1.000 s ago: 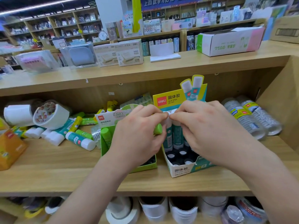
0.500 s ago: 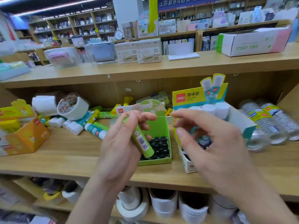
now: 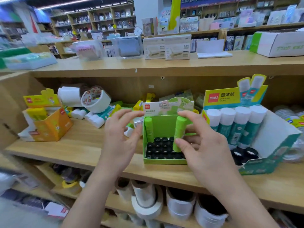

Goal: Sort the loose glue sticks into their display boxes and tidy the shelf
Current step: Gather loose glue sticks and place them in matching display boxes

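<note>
A green display box (image 3: 164, 160) with black empty slots stands at the middle of the wooden shelf (image 3: 79, 145). One green glue stick (image 3: 148, 129) stands in its back left corner. My right hand (image 3: 202, 145) pinches a second green glue stick (image 3: 179, 132), upright over the box's right side. My left hand (image 3: 121, 134) hovers by the box's left wall, fingers spread, holding nothing. A teal and white display box (image 3: 269, 163) to the right holds several white-capped sticks (image 3: 236, 124). Loose glue sticks (image 3: 98, 117) lie behind, at the left.
An orange and yellow display box (image 3: 49, 127) sits at the shelf's left end. Tape rolls (image 3: 95, 99) lie behind the loose sticks, and clear tape rolls (image 3: 296, 122) at the far right. More tape rolls (image 3: 146, 201) fill the shelf below. Boxes (image 3: 166, 46) stand on the top board.
The green stick has passed from my left hand to my right hand, which now holds it upright over the green box. My left hand has let go and opened. The view shifted left.
</note>
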`<action>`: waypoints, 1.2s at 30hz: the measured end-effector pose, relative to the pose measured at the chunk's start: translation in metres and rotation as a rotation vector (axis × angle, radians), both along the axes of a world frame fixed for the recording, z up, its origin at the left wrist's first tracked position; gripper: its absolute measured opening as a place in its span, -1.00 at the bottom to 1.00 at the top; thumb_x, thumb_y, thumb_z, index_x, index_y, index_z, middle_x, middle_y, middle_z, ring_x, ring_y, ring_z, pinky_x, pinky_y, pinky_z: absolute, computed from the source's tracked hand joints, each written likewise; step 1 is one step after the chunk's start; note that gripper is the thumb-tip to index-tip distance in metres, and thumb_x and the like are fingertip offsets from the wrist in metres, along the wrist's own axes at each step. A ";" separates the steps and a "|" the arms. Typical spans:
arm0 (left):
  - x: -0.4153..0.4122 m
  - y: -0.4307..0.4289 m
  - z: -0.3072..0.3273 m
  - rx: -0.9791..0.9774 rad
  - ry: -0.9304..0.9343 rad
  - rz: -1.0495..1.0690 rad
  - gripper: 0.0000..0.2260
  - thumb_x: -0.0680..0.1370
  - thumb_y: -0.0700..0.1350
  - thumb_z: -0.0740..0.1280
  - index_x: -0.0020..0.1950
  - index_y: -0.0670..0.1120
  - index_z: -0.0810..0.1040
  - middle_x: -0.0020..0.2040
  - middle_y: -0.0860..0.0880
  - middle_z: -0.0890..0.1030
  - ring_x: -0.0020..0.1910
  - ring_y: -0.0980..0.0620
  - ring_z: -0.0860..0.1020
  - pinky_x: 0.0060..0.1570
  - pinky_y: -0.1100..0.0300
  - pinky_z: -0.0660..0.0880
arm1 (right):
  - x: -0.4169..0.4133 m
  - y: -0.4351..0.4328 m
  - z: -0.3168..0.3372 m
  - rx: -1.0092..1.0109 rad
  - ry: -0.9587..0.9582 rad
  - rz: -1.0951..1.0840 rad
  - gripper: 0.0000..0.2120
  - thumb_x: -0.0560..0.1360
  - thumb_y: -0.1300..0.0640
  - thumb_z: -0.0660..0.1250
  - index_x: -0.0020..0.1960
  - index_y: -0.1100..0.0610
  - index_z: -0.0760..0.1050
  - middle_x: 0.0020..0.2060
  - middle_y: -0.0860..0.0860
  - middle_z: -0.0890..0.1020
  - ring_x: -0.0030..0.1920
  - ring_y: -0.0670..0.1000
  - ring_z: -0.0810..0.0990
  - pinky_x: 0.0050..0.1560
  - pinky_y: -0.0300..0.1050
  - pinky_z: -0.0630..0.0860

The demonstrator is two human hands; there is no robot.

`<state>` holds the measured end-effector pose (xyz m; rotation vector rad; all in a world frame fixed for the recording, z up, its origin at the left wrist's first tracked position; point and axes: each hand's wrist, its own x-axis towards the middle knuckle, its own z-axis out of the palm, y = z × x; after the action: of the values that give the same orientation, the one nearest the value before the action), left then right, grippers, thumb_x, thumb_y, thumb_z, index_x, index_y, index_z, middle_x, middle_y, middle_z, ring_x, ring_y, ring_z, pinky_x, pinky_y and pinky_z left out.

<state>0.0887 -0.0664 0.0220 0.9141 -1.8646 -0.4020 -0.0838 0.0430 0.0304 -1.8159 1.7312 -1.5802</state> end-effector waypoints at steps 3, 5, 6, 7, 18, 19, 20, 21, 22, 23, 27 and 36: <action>0.001 -0.011 -0.014 -0.050 -0.136 -0.013 -0.67 0.51 0.03 0.29 0.28 0.19 0.50 0.21 0.05 0.50 0.22 0.07 0.41 0.19 -0.03 0.42 | 0.009 -0.016 -0.004 -0.048 -0.016 -0.035 -0.52 0.47 0.23 0.41 0.25 -0.18 0.37 -0.11 -0.20 0.55 -0.17 -0.15 0.64 -0.13 -0.16 0.61; -0.002 -0.012 -0.017 -0.070 -0.183 -0.064 -0.65 0.52 0.08 0.23 0.30 0.14 0.51 0.18 0.07 0.53 0.16 0.07 0.44 0.14 0.01 0.45 | 0.015 -0.028 -0.008 -0.058 0.017 -0.053 -0.59 0.48 0.19 0.40 0.23 -0.12 0.38 -0.06 -0.15 0.51 -0.15 -0.12 0.62 -0.13 -0.06 0.61; -0.003 -0.014 -0.019 -0.057 -0.187 -0.093 -0.63 0.52 0.08 0.21 0.31 0.11 0.52 0.16 0.07 0.53 0.13 0.07 0.46 0.11 0.00 0.48 | 0.018 -0.034 -0.009 -0.058 0.049 -0.065 -0.62 0.49 0.18 0.39 0.23 -0.09 0.39 -0.04 -0.12 0.49 -0.13 -0.09 0.61 -0.13 -0.03 0.61; -0.003 -0.016 -0.020 -0.045 -0.184 -0.117 -0.62 0.52 0.08 0.20 0.31 0.08 0.52 0.15 0.07 0.54 0.10 0.07 0.48 0.08 -0.01 0.50 | 0.020 -0.041 -0.010 -0.056 0.085 -0.079 -0.63 0.49 0.17 0.38 0.23 -0.06 0.39 -0.03 -0.10 0.47 -0.12 -0.06 0.60 -0.13 -0.01 0.61; 0.000 -0.031 -0.031 -0.070 -0.100 -0.235 -0.65 0.55 -0.06 0.20 0.32 -0.03 0.54 0.13 0.03 0.52 0.10 0.02 0.53 0.02 -0.01 0.55 | 0.024 -0.070 -0.023 0.005 0.132 -0.143 -0.58 0.45 0.26 0.40 0.18 -0.07 0.34 -0.04 -0.10 0.47 -0.12 0.01 0.60 -0.10 0.02 0.60; 0.000 -0.032 -0.031 -0.073 -0.100 -0.239 -0.65 0.56 -0.06 0.20 0.32 -0.03 0.54 0.13 0.03 0.52 0.10 0.03 0.53 0.02 -0.01 0.55 | 0.025 -0.071 -0.023 0.011 0.134 -0.144 -0.59 0.45 0.27 0.40 0.16 -0.07 0.34 -0.05 -0.10 0.48 -0.14 -0.01 0.60 -0.11 0.01 0.60; 0.000 -0.033 -0.031 -0.076 -0.100 -0.241 -0.65 0.56 -0.07 0.20 0.32 -0.03 0.54 0.13 0.04 0.52 0.10 0.04 0.53 0.02 0.00 0.55 | 0.025 -0.072 -0.023 0.009 0.143 -0.146 -0.61 0.45 0.27 0.41 0.12 -0.06 0.34 -0.07 -0.09 0.48 -0.16 -0.02 0.59 -0.14 0.00 0.60; 0.000 -0.034 -0.031 -0.077 -0.100 -0.242 -0.66 0.56 -0.07 0.20 0.31 -0.03 0.54 0.12 0.04 0.52 0.10 0.04 0.53 0.01 0.01 0.55 | 0.026 -0.072 -0.023 0.004 0.154 -0.149 -0.63 0.45 0.27 0.41 0.09 -0.05 0.34 -0.09 -0.09 0.48 -0.17 -0.02 0.59 -0.17 0.01 0.60; 0.000 -0.035 -0.031 -0.078 -0.098 -0.242 -0.66 0.56 -0.07 0.20 0.31 -0.02 0.55 0.12 0.03 0.53 0.09 0.04 0.52 0.01 0.01 0.54 | 0.026 -0.073 -0.023 -0.002 0.167 -0.155 -0.65 0.44 0.26 0.42 0.06 -0.04 0.35 -0.11 -0.10 0.48 -0.19 -0.02 0.58 -0.19 0.01 0.60; 0.000 -0.036 -0.031 -0.080 -0.096 -0.243 -0.66 0.56 -0.08 0.20 0.31 -0.02 0.55 0.11 0.03 0.53 0.08 0.05 0.52 0.00 0.01 0.54 | 0.027 -0.074 -0.022 -0.009 0.187 -0.165 -0.67 0.44 0.26 0.43 0.04 -0.03 0.36 -0.13 -0.09 0.48 -0.20 -0.01 0.58 -0.22 0.01 0.60; 0.001 -0.038 -0.030 -0.098 -0.097 -0.258 -0.66 0.56 -0.10 0.20 0.30 -0.03 0.56 0.09 0.01 0.53 0.06 0.05 0.52 0.00 0.05 0.53 | 0.024 -0.077 -0.019 -0.013 0.350 -0.199 -0.75 0.42 0.23 0.46 -0.01 0.08 0.42 -0.20 0.00 0.55 -0.24 0.08 0.58 -0.28 0.08 0.59; 0.001 -0.041 -0.027 -0.149 -0.117 -0.266 -0.68 0.56 -0.18 0.20 0.27 -0.07 0.58 0.05 -0.01 0.55 -0.01 0.07 0.51 -0.02 0.29 0.43 | 0.022 -0.071 -0.006 0.059 0.579 -0.187 -0.85 0.45 0.23 0.38 -0.06 0.07 0.45 -0.32 0.01 0.59 -0.32 0.14 0.58 -0.40 0.07 0.52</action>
<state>0.0901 -0.1076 -0.0049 0.6017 -2.1024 -0.3701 -0.0617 -0.0284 0.0242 -2.2937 2.2081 -1.0968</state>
